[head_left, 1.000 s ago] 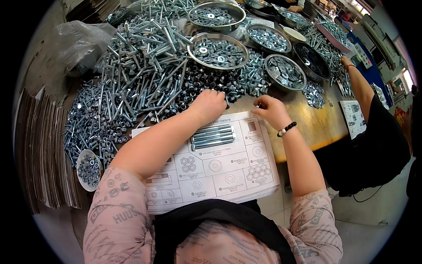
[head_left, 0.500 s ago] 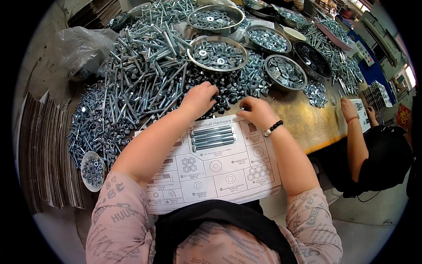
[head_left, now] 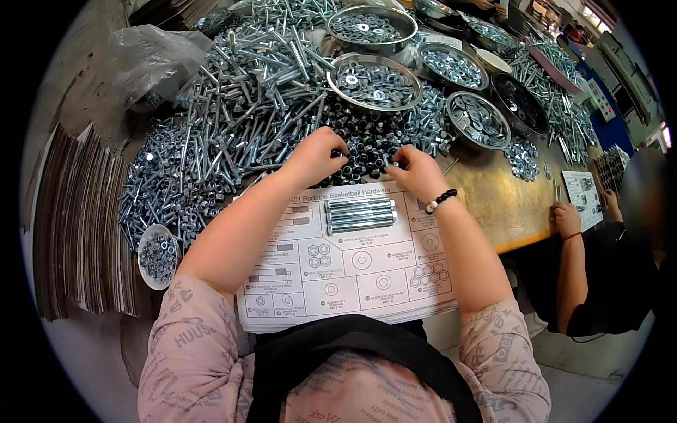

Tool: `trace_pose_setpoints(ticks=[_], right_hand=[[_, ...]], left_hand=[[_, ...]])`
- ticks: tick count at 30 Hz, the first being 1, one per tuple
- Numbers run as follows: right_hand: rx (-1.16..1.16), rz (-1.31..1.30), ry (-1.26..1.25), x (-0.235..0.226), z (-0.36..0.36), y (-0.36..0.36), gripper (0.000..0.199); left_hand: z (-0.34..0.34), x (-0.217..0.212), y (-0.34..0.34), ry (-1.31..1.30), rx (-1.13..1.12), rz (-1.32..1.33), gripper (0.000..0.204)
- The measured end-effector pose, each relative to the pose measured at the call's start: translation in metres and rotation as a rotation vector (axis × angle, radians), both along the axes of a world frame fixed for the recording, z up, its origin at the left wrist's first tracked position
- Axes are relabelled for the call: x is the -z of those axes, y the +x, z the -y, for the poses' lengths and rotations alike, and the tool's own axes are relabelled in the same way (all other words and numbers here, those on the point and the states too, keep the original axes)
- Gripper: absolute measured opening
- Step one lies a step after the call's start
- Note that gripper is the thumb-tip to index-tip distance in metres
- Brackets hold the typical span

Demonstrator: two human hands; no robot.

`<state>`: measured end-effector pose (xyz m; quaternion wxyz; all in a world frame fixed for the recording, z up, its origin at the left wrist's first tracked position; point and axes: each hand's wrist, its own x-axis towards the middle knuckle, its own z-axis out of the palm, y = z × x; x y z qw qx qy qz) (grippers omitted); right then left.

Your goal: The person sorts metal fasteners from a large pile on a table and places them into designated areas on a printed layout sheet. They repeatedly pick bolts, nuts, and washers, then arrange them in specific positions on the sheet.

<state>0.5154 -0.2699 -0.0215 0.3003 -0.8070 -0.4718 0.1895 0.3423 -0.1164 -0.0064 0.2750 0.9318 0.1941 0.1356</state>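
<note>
My left hand is at the near edge of a heap of dark nuts. Its fingers are curled down among them, and whatever they hold is hidden. On the heap's right side, my right hand has thumb and forefinger drawn together at the nuts; I cannot make out what is between them. Below both hands lies a stack of printed sheets with outline drawings of hardware. Several long silver bolts rest side by side across the top sheet's upper part.
Large piles of bolts spread behind and left. Metal bowls of washers stand at the back. A white bowl of nuts sits left, beside stacked cardboard. At right, a co-worker's hand is beside another sheet.
The whole view has shifted slightly. My right hand has moved a little farther in toward the dark nuts, while my left stays among them. The co-worker's hand has come down beside their sheet.
</note>
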Motion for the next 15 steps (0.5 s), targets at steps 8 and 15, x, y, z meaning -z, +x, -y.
trace_pose_setpoints(ticks=[8, 15], right_hand=[[-0.015, 0.427, -0.246, 0.013, -0.037, -0.022, 0.014], [-0.044, 0.371, -0.188, 0.016, -0.042, -0.017, 0.013]], left_hand=[[0.018, 0.027, 0.034, 0.709, 0.118, 0.092, 0.015], [0.017, 0.024, 0.054, 0.82, 0.178, -0.139, 0.005]])
